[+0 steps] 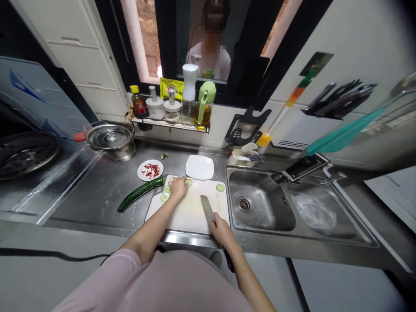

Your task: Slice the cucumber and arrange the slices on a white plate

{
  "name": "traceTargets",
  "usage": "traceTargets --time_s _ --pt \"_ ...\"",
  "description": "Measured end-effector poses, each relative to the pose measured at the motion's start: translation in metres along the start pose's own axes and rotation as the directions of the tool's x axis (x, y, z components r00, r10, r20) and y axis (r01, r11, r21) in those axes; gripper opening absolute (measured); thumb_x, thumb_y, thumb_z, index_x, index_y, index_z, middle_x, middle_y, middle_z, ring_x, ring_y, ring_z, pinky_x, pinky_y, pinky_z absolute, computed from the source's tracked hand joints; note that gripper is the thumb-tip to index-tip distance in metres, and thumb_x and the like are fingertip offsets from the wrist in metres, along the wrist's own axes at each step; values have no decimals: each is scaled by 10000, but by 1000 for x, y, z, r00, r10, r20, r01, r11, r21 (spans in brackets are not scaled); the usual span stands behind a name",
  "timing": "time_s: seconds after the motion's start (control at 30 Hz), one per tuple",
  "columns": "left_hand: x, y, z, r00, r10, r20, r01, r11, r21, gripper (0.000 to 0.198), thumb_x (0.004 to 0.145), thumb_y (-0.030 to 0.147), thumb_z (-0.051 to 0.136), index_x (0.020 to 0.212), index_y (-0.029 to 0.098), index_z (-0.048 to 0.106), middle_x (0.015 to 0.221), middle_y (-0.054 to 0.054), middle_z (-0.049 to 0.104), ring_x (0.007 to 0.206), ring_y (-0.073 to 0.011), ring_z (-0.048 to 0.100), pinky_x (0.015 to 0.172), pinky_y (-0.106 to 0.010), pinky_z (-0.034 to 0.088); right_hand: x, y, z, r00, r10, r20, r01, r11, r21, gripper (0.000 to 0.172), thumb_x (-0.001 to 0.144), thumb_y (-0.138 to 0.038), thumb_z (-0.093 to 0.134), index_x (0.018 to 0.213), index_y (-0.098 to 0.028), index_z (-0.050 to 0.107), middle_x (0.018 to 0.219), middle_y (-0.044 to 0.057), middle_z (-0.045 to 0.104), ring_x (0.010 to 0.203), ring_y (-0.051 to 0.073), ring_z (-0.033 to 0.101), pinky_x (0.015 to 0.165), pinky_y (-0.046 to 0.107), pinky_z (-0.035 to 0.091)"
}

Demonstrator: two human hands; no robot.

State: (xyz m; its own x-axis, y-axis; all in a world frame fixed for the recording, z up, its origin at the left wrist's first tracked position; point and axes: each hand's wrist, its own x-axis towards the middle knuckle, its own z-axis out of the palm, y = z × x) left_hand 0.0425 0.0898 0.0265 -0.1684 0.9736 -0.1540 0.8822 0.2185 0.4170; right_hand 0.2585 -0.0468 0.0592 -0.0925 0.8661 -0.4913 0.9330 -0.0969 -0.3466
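On cutting board (192, 213), grips knife (207, 207) in right hand (222, 229), four o'clock; left hand (178, 188), eleven, hold unclear; might get cut reaching close.

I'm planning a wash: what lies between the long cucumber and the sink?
The board with slices on it, the left hand over some, and the knife in the right hand, as the head view shows.
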Motion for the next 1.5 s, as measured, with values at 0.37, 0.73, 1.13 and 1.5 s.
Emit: traceTargets --time_s 0.37,0.73,1.13,1.5 --pt "3 4 1 999 34 -3 -34 998 -56 281 819 159 504 1036 252 657 1093 -81 677 1095 -264 563 943 -408 295 0 5 -4 1000 15 13 -15 1000 -2 284 944 -227 352 1192 -162 473 993 101 665 917 197 618 691 257 305" --pt "-23 -13 4 973 -116 201 182 919 -350 195 760 264 657 944 231 712 814 9 728 823 -170 654 801 -281 445 1 -7 -14 999 -31 31 34 996 -87 282 959 -238 340 1202 -167 465 1017 114 672 930 208 622 685 261 302" --pt "-38 -14 9 990 -54 129 67 993 -98 282 830 198 496 923 286 748 1090 -27 728 1054 -245 612 919 -391 373 3 -31 -15 987 -137 87 155 950 -271 260 947 -194 337 1180 -182 453 995 134 684 912 235 657 709 286 373" --pt "-37 -16 9 992 -19 123 26 998 -56 267 838 212 505 911 298 748 1036 -41 724 1086 -276 563 911 -417 344 10 -45 -15 984 -149 99 174 933 -315 263 918 -161 349 1153 -180 466 1001 136 687 931 245 663 710 294 399"
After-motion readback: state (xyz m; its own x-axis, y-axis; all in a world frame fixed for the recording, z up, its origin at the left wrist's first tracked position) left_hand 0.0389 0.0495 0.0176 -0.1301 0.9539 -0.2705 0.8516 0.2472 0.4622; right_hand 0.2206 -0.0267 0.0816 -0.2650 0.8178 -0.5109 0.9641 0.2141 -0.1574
